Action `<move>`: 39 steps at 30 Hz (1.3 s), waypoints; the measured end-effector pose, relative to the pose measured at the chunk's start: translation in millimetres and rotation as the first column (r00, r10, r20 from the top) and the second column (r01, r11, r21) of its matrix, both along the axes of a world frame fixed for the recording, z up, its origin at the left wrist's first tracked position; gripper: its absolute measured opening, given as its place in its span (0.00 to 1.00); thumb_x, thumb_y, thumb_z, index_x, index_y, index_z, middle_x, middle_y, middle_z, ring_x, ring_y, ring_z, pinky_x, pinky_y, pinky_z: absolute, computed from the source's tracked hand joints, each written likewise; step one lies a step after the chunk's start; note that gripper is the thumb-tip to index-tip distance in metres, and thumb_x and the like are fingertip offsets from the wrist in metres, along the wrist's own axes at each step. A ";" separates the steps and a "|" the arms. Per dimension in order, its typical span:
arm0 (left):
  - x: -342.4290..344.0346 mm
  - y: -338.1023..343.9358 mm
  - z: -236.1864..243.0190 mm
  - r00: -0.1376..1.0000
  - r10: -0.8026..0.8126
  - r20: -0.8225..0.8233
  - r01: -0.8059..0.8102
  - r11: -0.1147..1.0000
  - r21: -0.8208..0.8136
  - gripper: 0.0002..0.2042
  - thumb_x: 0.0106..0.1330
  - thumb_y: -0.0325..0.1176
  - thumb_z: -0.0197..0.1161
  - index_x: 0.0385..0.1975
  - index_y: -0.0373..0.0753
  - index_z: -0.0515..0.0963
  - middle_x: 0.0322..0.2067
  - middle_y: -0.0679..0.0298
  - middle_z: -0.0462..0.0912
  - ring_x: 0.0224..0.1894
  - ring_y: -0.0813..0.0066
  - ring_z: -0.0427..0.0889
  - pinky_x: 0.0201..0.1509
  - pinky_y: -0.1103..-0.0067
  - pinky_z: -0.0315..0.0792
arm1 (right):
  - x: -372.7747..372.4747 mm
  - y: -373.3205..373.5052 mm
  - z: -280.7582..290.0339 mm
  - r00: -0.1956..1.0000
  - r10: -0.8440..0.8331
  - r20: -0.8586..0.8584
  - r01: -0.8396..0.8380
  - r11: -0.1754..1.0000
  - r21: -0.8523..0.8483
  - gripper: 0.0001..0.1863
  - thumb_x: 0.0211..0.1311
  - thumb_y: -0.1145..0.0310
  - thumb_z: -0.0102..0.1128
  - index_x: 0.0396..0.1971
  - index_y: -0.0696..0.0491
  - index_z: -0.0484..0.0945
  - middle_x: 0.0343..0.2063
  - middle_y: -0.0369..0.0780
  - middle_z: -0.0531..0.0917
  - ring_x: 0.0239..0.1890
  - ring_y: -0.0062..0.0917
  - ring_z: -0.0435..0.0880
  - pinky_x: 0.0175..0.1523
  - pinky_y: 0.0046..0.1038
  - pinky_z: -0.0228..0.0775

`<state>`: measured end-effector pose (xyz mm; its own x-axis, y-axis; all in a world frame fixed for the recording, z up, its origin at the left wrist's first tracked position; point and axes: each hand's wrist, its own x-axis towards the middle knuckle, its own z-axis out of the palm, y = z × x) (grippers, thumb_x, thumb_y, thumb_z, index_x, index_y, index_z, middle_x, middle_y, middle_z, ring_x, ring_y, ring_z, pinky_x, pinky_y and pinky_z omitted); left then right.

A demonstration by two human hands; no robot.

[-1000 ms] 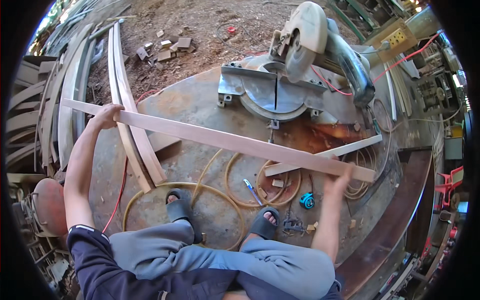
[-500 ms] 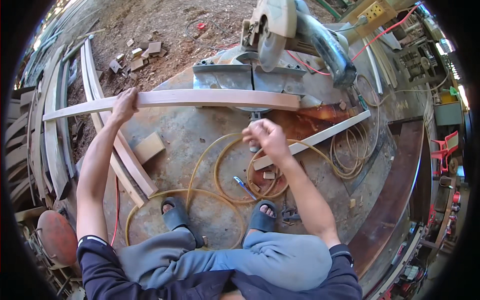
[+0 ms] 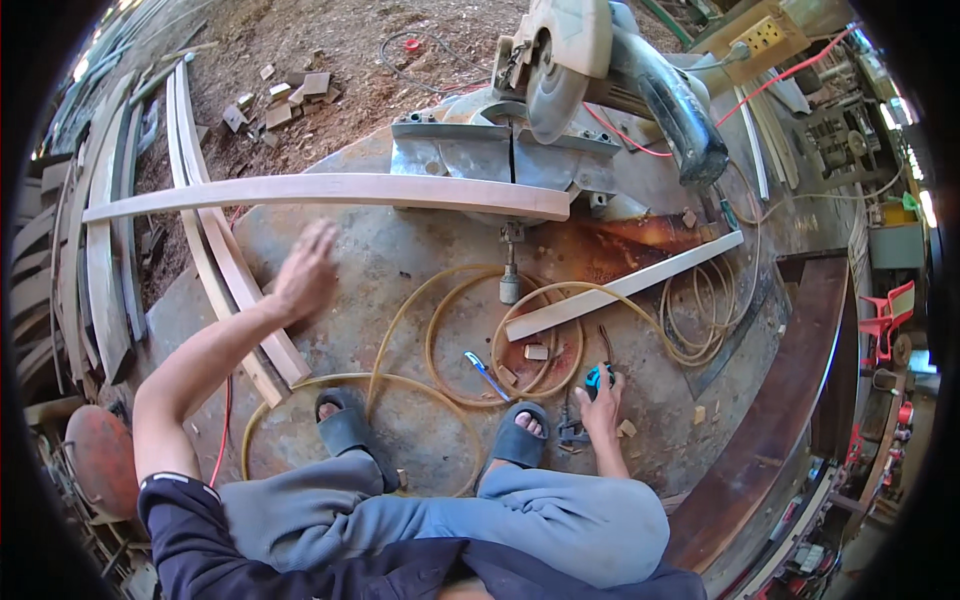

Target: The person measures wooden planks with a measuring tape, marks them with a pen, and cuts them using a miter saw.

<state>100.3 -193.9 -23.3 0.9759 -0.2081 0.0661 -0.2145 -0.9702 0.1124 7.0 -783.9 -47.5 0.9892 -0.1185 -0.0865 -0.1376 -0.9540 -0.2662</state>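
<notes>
A long, pale wooden plank (image 3: 330, 188) lies across the metal base of a miter saw (image 3: 562, 75), its left end reaching over other boards. My left hand (image 3: 308, 275) is off the plank, just below it, fingers stretched and slightly blurred, holding nothing. Low on the right, beside my foot, my right hand (image 3: 602, 402) has its fingers round a small teal and black tape measure (image 3: 594, 379). The hand partly covers it. A blue pen-like tool (image 3: 487, 374) lies on the floor left of that hand.
Coiled yellow hose (image 3: 430, 345) loops over the floor around my sandals. A white wooden bar (image 3: 625, 283) lies right of centre. Two curved boards (image 3: 235, 275) lean at left near stacked timber (image 3: 103, 250). Small wood offcuts (image 3: 280, 105) are scattered behind. A dark brown beam (image 3: 775, 430) runs along the right.
My left hand has let go of the plank and moved down and right. My right hand has dropped from below the saw to the floor and grasped the tape measure. The plank has shifted slightly left.
</notes>
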 end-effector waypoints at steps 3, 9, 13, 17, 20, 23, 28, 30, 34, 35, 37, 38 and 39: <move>-21.1 -52.2 7.6 0.949 -0.296 -0.105 0.269 0.939 -0.214 0.24 0.65 0.30 0.60 0.61 0.32 0.69 0.65 0.47 0.67 0.70 0.47 0.64 0.74 0.61 0.61 | 3.8 -14.6 -11.1 0.999 0.044 -0.017 -0.042 0.993 0.107 0.35 0.51 0.63 0.76 0.60 0.51 0.71 0.55 0.57 0.73 0.60 0.53 0.72 0.62 0.45 0.67; -39.5 -153.2 68.9 0.709 -0.489 -0.508 0.040 0.747 -0.663 0.19 0.70 0.37 0.59 0.56 0.34 0.74 0.52 0.47 0.79 0.54 0.46 0.79 0.59 0.62 0.74 | 38.7 69.8 131.1 0.858 0.353 -0.374 -0.153 0.869 0.470 0.35 0.49 0.58 0.76 0.55 0.56 0.73 0.47 0.52 0.82 0.50 0.40 0.83 0.56 0.38 0.74; -38.7 -210.5 111.2 0.408 -0.638 -0.653 -0.259 0.605 -0.753 0.21 0.72 0.40 0.60 0.57 0.31 0.73 0.40 0.52 0.86 0.44 0.59 0.86 0.50 0.68 0.77 | 78.5 130.1 180.7 0.484 0.654 -0.581 -0.312 0.750 0.583 0.37 0.50 0.51 0.75 0.53 0.59 0.72 0.46 0.50 0.83 0.50 0.34 0.84 0.56 0.35 0.74; -61.8 -214.0 86.7 0.469 -0.581 -0.666 -0.462 0.481 -0.745 0.23 0.72 0.41 0.62 0.57 0.28 0.72 0.40 0.55 0.86 0.40 0.72 0.85 0.46 0.75 0.80 | 88.1 154.0 172.8 0.416 0.684 -0.599 -0.343 0.728 0.593 0.35 0.51 0.49 0.74 0.51 0.60 0.74 0.44 0.50 0.83 0.49 0.35 0.84 0.56 0.34 0.74; -66.3 -205.9 72.1 0.312 -0.655 -0.688 -0.801 0.208 -0.561 0.17 0.71 0.40 0.65 0.50 0.33 0.77 0.34 0.64 0.83 0.35 0.78 0.82 0.40 0.79 0.80 | 79.0 177.0 163.6 0.453 0.638 -0.623 -0.309 0.768 0.562 0.35 0.58 0.44 0.69 0.51 0.61 0.73 0.44 0.52 0.82 0.50 0.37 0.83 0.57 0.35 0.73; -61.2 -200.9 68.5 0.263 -0.615 -0.744 -0.787 0.309 -0.534 0.15 0.67 0.39 0.69 0.43 0.34 0.77 0.32 0.65 0.82 0.35 0.78 0.82 0.38 0.79 0.81 | 65.5 179.9 137.6 0.545 0.627 -0.557 -0.328 0.770 0.547 0.33 0.65 0.43 0.62 0.51 0.60 0.72 0.44 0.53 0.82 0.51 0.40 0.83 0.58 0.37 0.72; -61.2 -132.6 52.8 0.481 -0.427 -0.765 -0.804 0.134 -0.580 0.12 0.69 0.34 0.65 0.42 0.33 0.75 0.38 0.54 0.85 0.38 0.66 0.88 0.44 0.72 0.84 | 92.3 141.6 118.7 0.507 0.680 -0.529 -0.399 0.730 0.555 0.24 0.68 0.52 0.59 0.56 0.52 0.74 0.45 0.50 0.85 0.50 0.40 0.86 0.55 0.38 0.75; -39.8 -57.6 80.8 0.618 -0.227 -0.753 -0.764 0.054 -0.643 0.09 0.68 0.31 0.62 0.43 0.33 0.78 0.39 0.53 0.87 0.41 0.65 0.87 0.46 0.71 0.83 | 117.6 86.7 111.6 0.570 0.723 -0.391 -0.488 0.680 0.547 0.20 0.68 0.56 0.57 0.54 0.52 0.77 0.45 0.50 0.85 0.50 0.44 0.85 0.55 0.39 0.74; -30.4 147.2 52.1 0.748 -0.094 -0.657 -0.621 -0.449 -0.642 0.07 0.67 0.31 0.59 0.34 0.35 0.82 0.30 0.60 0.84 0.31 0.73 0.83 0.33 0.79 0.79 | 158.4 -53.6 73.8 0.794 0.588 -0.151 -0.514 0.784 0.348 0.11 0.61 0.68 0.63 0.42 0.55 0.83 0.36 0.48 0.83 0.44 0.41 0.82 0.51 0.39 0.72; -34.7 179.4 43.8 0.734 0.162 -0.659 -0.507 -0.514 -0.691 0.07 0.69 0.31 0.59 0.32 0.36 0.81 0.26 0.63 0.81 0.27 0.76 0.80 0.28 0.83 0.75 | 163.6 -72.0 68.3 0.794 0.590 -0.150 -0.514 0.782 0.353 0.11 0.61 0.68 0.63 0.42 0.55 0.83 0.36 0.48 0.83 0.44 0.41 0.82 0.51 0.39 0.72; -35.5 195.1 41.1 0.454 0.526 -0.719 -0.359 -0.630 -0.689 0.07 0.74 0.35 0.56 0.35 0.40 0.77 0.27 0.65 0.80 0.27 0.79 0.79 0.28 0.83 0.75 | 172.6 -95.0 69.1 0.818 0.524 -0.235 -0.488 0.850 0.197 0.08 0.59 0.68 0.65 0.35 0.55 0.84 0.32 0.48 0.83 0.41 0.43 0.83 0.49 0.39 0.73; -52.2 212.4 24.8 0.490 0.524 -0.697 -0.359 -0.607 -0.709 0.08 0.75 0.37 0.55 0.36 0.40 0.76 0.29 0.64 0.80 0.28 0.77 0.80 0.29 0.81 0.77 | 172.5 -64.1 75.3 0.832 0.515 -0.206 -0.473 0.852 0.223 0.08 0.59 0.67 0.65 0.30 0.57 0.84 0.29 0.49 0.83 0.38 0.45 0.84 0.46 0.40 0.74; -64.6 217.0 8.9 0.533 0.501 -0.682 -0.367 -0.589 -0.720 0.10 0.76 0.39 0.54 0.36 0.41 0.76 0.30 0.63 0.81 0.30 0.75 0.81 0.31 0.80 0.78 | 170.7 -37.4 82.3 0.828 0.524 -0.202 -0.479 0.846 0.234 0.08 0.59 0.67 0.65 0.30 0.57 0.84 0.29 0.49 0.83 0.38 0.45 0.84 0.46 0.40 0.74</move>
